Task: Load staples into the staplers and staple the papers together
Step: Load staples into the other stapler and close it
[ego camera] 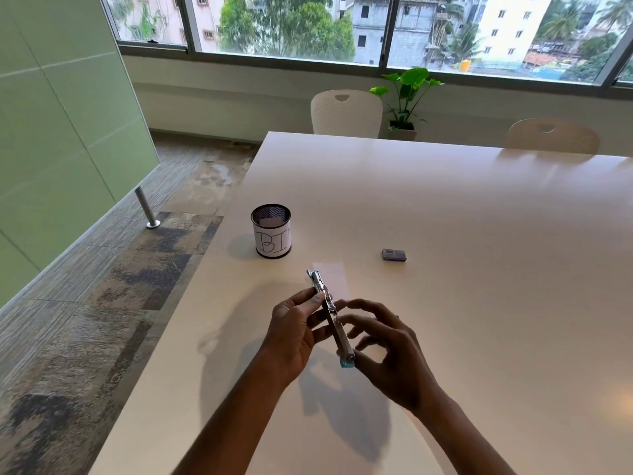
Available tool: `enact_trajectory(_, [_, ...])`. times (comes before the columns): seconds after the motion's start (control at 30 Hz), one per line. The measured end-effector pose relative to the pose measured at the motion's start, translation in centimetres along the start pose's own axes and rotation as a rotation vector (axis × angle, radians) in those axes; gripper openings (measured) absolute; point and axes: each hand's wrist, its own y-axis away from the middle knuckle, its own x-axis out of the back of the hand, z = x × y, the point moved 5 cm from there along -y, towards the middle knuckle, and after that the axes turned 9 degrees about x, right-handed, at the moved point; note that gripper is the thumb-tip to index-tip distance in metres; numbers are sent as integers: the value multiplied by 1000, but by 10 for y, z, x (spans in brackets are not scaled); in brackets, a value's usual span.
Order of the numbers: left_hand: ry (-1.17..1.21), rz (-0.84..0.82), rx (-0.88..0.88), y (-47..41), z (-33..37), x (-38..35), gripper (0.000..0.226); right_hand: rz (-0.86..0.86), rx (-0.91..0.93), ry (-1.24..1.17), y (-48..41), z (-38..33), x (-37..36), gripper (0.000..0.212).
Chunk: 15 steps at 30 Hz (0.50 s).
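A slim metal stapler with a teal end is held in the air above the white table, its metal tip pointing away from me. My left hand grips its left side with thumb and fingers. My right hand touches the stapler's right side with curled fingers near the middle. A small sheet of paper lies flat on the table just beyond the stapler. A small purple staple box lies further right on the table.
A black mesh cup with a white label marked "BIN" stands at the table's left edge. Two white chairs and a potted plant stand beyond the far edge. Carpeted floor and a green glass partition lie to the left.
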Motion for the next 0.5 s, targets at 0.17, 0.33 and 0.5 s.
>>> enact_trajectory(0.17, [66,-31,43,2,-4,1,23,125,26,-101,-7,-9,11,23])
enact_trajectory(0.33, [110,-46,74,5,-11,-4,18,212,-175,-228,-28,0,23,21])
enact_trajectory(0.5, [84,-122,88,12,-24,-14,26,246,-350,-396,-43,10,17,28])
